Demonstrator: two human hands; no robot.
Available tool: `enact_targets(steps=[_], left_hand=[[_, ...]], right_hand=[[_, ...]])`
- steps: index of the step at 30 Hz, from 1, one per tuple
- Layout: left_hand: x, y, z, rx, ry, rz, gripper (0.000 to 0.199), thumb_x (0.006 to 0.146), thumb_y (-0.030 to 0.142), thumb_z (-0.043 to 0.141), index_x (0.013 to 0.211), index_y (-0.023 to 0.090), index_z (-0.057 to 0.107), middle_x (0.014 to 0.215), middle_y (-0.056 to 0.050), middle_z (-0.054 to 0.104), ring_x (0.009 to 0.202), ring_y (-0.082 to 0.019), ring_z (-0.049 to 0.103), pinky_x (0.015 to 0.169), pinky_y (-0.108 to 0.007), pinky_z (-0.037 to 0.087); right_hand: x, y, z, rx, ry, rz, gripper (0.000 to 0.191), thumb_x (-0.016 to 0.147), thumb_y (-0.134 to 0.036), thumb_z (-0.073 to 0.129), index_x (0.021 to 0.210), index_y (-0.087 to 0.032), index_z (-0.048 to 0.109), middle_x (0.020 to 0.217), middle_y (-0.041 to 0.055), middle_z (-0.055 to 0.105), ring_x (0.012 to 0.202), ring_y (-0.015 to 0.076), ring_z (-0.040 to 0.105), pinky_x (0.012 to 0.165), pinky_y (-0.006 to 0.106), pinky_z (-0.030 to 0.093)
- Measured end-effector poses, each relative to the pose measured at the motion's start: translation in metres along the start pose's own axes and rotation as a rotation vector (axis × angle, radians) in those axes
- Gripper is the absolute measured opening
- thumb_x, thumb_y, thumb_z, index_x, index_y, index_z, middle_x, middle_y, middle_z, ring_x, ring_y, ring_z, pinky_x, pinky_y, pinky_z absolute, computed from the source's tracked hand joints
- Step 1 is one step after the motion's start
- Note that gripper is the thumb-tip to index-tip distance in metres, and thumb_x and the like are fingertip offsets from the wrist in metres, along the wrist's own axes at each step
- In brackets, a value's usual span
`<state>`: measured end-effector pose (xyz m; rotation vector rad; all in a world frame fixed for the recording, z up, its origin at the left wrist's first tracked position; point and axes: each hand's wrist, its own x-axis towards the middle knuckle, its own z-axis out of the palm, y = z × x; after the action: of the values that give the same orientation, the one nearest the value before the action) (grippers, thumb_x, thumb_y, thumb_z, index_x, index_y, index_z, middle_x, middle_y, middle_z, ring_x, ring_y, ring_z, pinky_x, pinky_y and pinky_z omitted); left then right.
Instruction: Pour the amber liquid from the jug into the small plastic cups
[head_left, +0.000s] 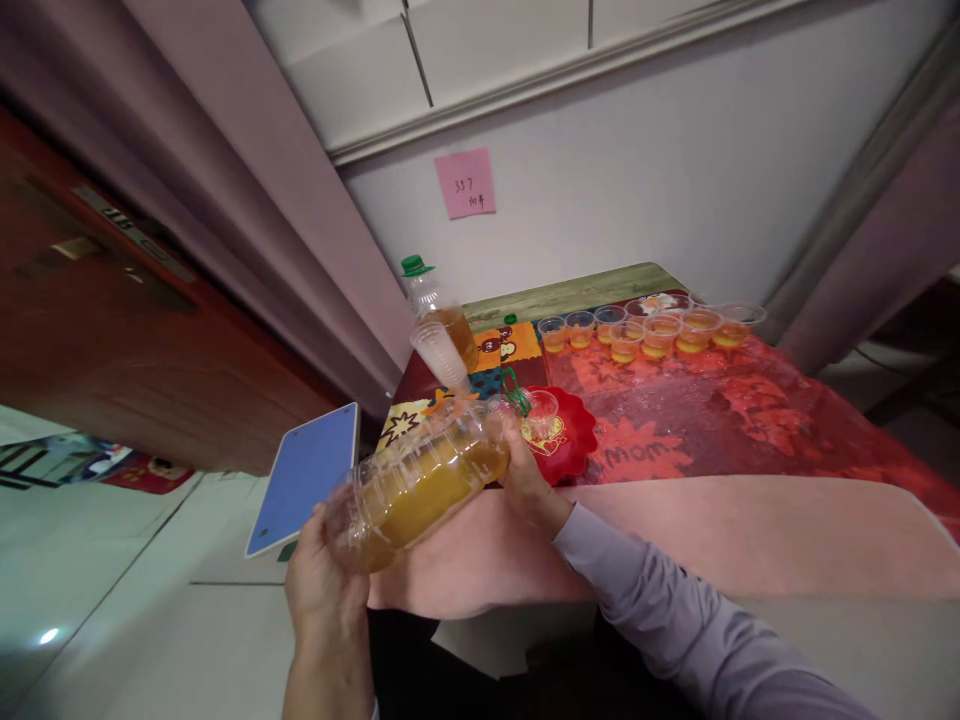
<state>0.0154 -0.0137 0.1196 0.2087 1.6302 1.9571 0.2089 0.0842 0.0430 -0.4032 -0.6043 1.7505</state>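
Note:
A large clear plastic bottle (424, 490) of yellow liquid lies tilted in the air between my hands, its neck toward the right. My left hand (322, 575) is closed around its base end. My right hand (525, 475) grips it near the neck, where a green carrying handle (515, 392) sticks up. Just beyond the neck, a clear plastic cup (543, 408) stands on a red scalloped plate (582, 440). Whether liquid is flowing into it I cannot tell. Several clear cups (662, 333) holding a little yellow liquid stand in a group farther back on the right.
A second bottle (456, 325) with a green cap stands behind, beside a tilted stack of clear cups (441, 355). A loose green cap (511, 319) lies on the patterned tablecloth (697, 430). Left of the table is a blue stool or board (304, 480); a wall (600, 200) rises behind.

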Motion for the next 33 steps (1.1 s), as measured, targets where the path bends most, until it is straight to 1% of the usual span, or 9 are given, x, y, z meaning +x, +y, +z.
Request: enact_targets(steps=[5,9,11,15,20,23,27,31,33], left_hand=[[-0.0053,0.0045,0.0052,-0.016,-0.004,-0.032,0.021,0.094,0.031,0.068,0.086,0.018,0.083,0.091,-0.005,0.081,0.094,-0.02,0.073,0.109,-0.034,0.058],[-0.0068,0.003,0.0076,-0.018,-0.006,-0.002,0.018,0.091,0.031,0.069,0.086,0.02,0.082,0.091,-0.004,0.081,0.099,-0.022,0.074,0.112,-0.036,0.057],[-0.0072,0.0019,0.0077,-0.009,-0.009,0.024,0.016,0.089,0.032,0.071,0.087,0.021,0.082,0.092,-0.004,0.081,0.104,-0.023,0.075,0.115,-0.038,0.056],[-0.0072,0.0009,0.007,0.01,-0.018,0.055,0.015,0.088,0.033,0.073,0.09,0.021,0.081,0.095,-0.005,0.081,0.111,-0.026,0.076,0.116,-0.04,0.056],[-0.0055,0.0006,0.0072,0.003,-0.001,0.047,0.016,0.088,0.033,0.072,0.09,0.02,0.08,0.094,-0.005,0.08,0.108,-0.025,0.076,0.111,-0.038,0.058],[-0.0052,0.0005,0.0069,0.0,0.009,0.042,0.015,0.088,0.031,0.072,0.09,0.019,0.08,0.094,-0.006,0.08,0.107,-0.025,0.076,0.11,-0.037,0.059],[-0.007,0.0016,0.0071,-0.004,0.004,0.026,0.016,0.09,0.031,0.071,0.089,0.019,0.081,0.096,-0.006,0.08,0.106,-0.024,0.076,0.112,-0.037,0.058],[-0.0094,0.0039,0.0098,-0.017,0.013,0.015,0.015,0.091,0.029,0.07,0.086,0.02,0.081,0.094,-0.005,0.08,0.104,-0.022,0.075,0.112,-0.036,0.058],[-0.01,0.005,0.0109,-0.015,0.02,0.006,0.016,0.092,0.029,0.07,0.085,0.02,0.081,0.093,-0.005,0.08,0.103,-0.022,0.075,0.112,-0.036,0.058]], right_hand=[[0.0007,-0.0019,0.0014,0.046,-0.011,0.011,0.067,0.094,-0.081,0.072,0.137,-0.03,0.078,0.132,0.0047,0.088,0.144,0.036,0.073,0.126,0.056,0.058],[-0.0014,-0.0057,0.0023,0.041,-0.013,-0.003,0.063,0.096,-0.079,0.07,0.136,-0.03,0.079,0.144,0.0031,0.084,0.147,0.0349,0.072,0.131,0.053,0.054],[-0.0017,-0.0066,0.0032,0.042,-0.014,-0.016,0.063,0.097,-0.078,0.069,0.136,-0.03,0.079,0.146,0.0027,0.083,0.149,0.0341,0.07,0.133,0.053,0.051],[0.0003,-0.006,0.004,0.05,-0.003,-0.032,0.064,0.096,-0.079,0.069,0.135,-0.029,0.079,0.146,0.0035,0.083,0.151,0.0334,0.069,0.135,0.054,0.05],[0.0017,-0.0057,0.0039,0.039,-0.022,-0.017,0.068,0.094,-0.081,0.07,0.136,-0.028,0.079,0.139,0.0056,0.086,0.144,0.0339,0.073,0.131,0.053,0.054],[0.0015,-0.0051,0.0035,0.023,-0.018,-0.031,0.065,0.097,-0.08,0.067,0.135,-0.029,0.079,0.139,0.0053,0.086,0.146,0.0341,0.073,0.129,0.053,0.055],[0.0011,-0.0055,0.0035,0.013,0.003,-0.047,0.064,0.096,-0.079,0.068,0.134,-0.029,0.079,0.142,0.004,0.085,0.146,0.0338,0.072,0.132,0.054,0.052],[-0.0004,-0.0084,0.0056,0.007,-0.018,-0.025,0.065,0.099,-0.079,0.063,0.136,-0.028,0.08,0.135,0.006,0.087,0.147,0.0335,0.072,0.13,0.054,0.055],[-0.0014,-0.0094,0.0069,0.001,-0.014,-0.04,0.064,0.1,-0.078,0.062,0.136,-0.029,0.079,0.134,0.0056,0.087,0.147,0.0326,0.071,0.129,0.053,0.056]])
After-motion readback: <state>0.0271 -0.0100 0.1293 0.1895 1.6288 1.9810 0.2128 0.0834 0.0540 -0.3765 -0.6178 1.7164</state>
